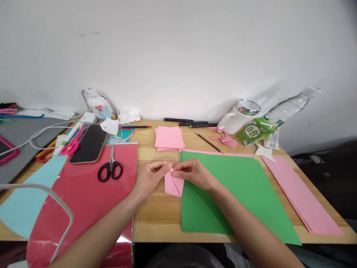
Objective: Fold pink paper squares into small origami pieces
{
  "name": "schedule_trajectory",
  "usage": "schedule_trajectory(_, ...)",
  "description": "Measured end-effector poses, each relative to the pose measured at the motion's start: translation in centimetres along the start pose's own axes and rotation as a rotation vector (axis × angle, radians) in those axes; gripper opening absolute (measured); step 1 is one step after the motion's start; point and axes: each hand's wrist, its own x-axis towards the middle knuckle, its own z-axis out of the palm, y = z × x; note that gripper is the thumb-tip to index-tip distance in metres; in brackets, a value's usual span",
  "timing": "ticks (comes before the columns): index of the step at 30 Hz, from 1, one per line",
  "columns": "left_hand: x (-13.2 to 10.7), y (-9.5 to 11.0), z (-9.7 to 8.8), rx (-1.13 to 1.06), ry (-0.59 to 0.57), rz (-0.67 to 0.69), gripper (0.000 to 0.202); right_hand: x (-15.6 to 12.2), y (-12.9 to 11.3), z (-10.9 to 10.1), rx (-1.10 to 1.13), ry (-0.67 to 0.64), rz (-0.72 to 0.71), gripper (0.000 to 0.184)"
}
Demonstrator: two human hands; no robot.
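Note:
A small folded piece of pink paper (173,185) is held up between both hands over the middle of the desk, its pointed top between the fingertips and its wider end hanging down. My left hand (152,175) pinches its upper left edge with thumb and forefinger. From the other side my right hand (195,174) grips the upper right edge in a closed pinch, over the edge of a green paper sheet (223,197). Behind the hands lies a stack of pink paper squares (169,137). Black-handled scissors (111,167) rest on a red sheet (83,197) to the left.
Left are a phone (89,144), pink scissors (74,143), a white bottle (99,104) and looping cables. Pens (192,123) and a pencil (208,142) lie behind. On the right stand a mug (238,117), a tilted clear bottle (292,106), folded pink pieces (225,140) and pink strips (302,197).

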Motion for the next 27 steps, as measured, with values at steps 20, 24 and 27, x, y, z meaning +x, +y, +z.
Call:
schedule_trajectory(20, 0.4, 0.6, -0.1, 0.015, 0.082, -0.071, 0.022, -1.0, 0.0, 0.3, -0.092, -0.004, 0.031, 0.035)
schedule_trajectory(24, 0.2, 0.4, -0.1, -0.015, 0.092, -0.038, 0.023, -1.4, -0.4, 0.7, -0.191, 0.013, -0.051, 0.034)
schedule_trajectory(27, 0.2, 0.1, 0.0, -0.143, 0.119, -0.117, 0.027, -1.8, -0.8, 1.6, -0.443, 0.118, -0.25, 0.028)
